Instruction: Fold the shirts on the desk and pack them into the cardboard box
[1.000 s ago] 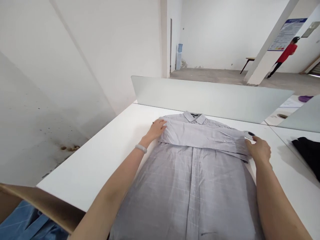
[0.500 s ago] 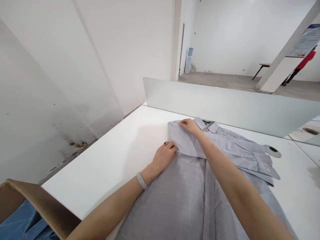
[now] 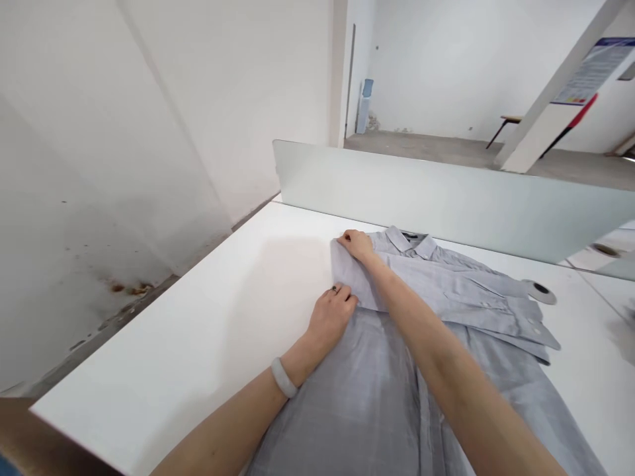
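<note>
A light grey button-up shirt (image 3: 347,396) lies on the white table, its collar (image 3: 411,246) at the far side and its hem towards me. The sleeves (image 3: 476,297) are laid across the chest, with the cuffs out to the right. My right hand (image 3: 357,244) pinches the fabric at the far left shoulder corner. Nearer to me, my left hand (image 3: 333,311) has its fingers curled over the left edge of the shirt, at the lower border of the folded sleeve. A pale bracelet (image 3: 284,378) circles my left wrist.
A frosted divider (image 3: 421,198) stands along the back of the white table (image 3: 198,344). A roll of white tape or labels (image 3: 540,292) lies right of the shirt. A cardboard box (image 3: 44,443) shows at the lower left, and a stained wall (image 3: 114,218) runs along the left side.
My right hand has slid left along the shoulder to the corner of the shirt. My left hand stays at the left edge. The view has shifted, and less of the cardboard box shows.
</note>
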`<action>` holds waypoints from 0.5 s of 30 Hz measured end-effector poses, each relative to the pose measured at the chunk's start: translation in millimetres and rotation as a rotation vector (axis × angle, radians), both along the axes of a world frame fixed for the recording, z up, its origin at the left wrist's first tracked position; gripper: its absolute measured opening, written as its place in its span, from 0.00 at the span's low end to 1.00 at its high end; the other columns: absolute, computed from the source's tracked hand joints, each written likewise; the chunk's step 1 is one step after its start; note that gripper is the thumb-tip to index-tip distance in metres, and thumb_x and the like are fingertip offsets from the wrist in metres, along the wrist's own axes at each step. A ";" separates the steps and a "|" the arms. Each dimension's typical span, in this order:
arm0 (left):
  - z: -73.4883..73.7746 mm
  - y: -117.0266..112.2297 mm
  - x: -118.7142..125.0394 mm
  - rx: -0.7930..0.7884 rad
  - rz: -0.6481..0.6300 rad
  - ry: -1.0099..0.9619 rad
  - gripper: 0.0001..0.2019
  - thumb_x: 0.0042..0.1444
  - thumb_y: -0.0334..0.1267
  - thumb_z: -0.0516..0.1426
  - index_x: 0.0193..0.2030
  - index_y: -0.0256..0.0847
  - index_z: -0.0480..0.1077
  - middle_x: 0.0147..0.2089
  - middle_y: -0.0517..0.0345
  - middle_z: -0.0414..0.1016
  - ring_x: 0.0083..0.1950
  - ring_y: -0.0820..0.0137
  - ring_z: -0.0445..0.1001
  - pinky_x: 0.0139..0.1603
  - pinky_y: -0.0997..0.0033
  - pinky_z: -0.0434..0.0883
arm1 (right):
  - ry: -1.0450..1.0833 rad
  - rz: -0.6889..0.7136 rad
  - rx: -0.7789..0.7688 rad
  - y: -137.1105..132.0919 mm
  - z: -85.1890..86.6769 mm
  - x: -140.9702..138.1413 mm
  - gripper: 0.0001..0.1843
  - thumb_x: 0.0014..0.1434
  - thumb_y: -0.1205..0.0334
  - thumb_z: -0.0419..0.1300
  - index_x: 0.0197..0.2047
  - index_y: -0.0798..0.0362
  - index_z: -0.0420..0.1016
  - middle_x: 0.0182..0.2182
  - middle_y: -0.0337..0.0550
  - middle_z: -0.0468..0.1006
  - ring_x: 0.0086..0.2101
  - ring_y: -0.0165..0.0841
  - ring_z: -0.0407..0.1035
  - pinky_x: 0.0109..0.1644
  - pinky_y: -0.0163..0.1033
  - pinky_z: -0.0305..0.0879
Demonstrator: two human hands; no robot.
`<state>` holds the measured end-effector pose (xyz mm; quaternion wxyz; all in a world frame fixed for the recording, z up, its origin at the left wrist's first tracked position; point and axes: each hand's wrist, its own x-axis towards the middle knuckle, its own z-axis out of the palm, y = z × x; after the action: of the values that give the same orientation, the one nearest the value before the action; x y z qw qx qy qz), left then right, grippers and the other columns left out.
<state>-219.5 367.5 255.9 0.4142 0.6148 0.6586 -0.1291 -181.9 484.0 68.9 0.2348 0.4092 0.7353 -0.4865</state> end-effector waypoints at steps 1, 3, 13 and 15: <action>-0.1 -0.8 -0.3 0.009 0.005 0.006 0.09 0.62 0.26 0.51 0.40 0.38 0.72 0.41 0.52 0.71 0.46 0.63 0.70 0.45 0.64 0.70 | 0.017 0.005 -0.001 6.6 2.6 8.7 0.16 0.64 0.52 0.53 0.40 0.52 0.77 0.41 0.46 0.80 0.42 0.36 0.71 0.47 0.38 0.60; -0.4 -2.6 -1.5 0.025 0.009 0.012 0.09 0.63 0.28 0.50 0.41 0.38 0.72 0.42 0.52 0.71 0.46 0.63 0.70 0.44 0.64 0.69 | 0.028 0.013 0.010 25.8 9.0 37.2 0.16 0.64 0.53 0.52 0.40 0.52 0.77 0.40 0.44 0.80 0.41 0.34 0.71 0.45 0.35 0.60; 14.5 14.1 10.4 0.118 0.002 -0.196 0.11 0.64 0.34 0.51 0.52 0.41 0.68 0.54 0.53 0.71 0.58 0.61 0.66 0.58 0.58 0.63 | -0.309 -0.080 0.130 137.8 77.4 295.2 0.14 0.55 0.53 0.56 0.30 0.53 0.78 0.30 0.45 0.80 0.32 0.36 0.71 0.37 0.37 0.61; 13.6 21.1 19.5 0.118 -0.035 -0.243 0.11 0.65 0.34 0.51 0.52 0.41 0.68 0.55 0.53 0.70 0.60 0.61 0.65 0.59 0.59 0.63 | -0.345 -0.107 0.132 144.9 90.3 328.4 0.16 0.55 0.51 0.55 0.30 0.53 0.78 0.29 0.45 0.80 0.31 0.36 0.71 0.35 0.38 0.61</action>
<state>-200.0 388.6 269.6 0.4518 0.6605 0.5992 -0.0222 146.6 628.9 159.3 0.3036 0.5397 0.6917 -0.3716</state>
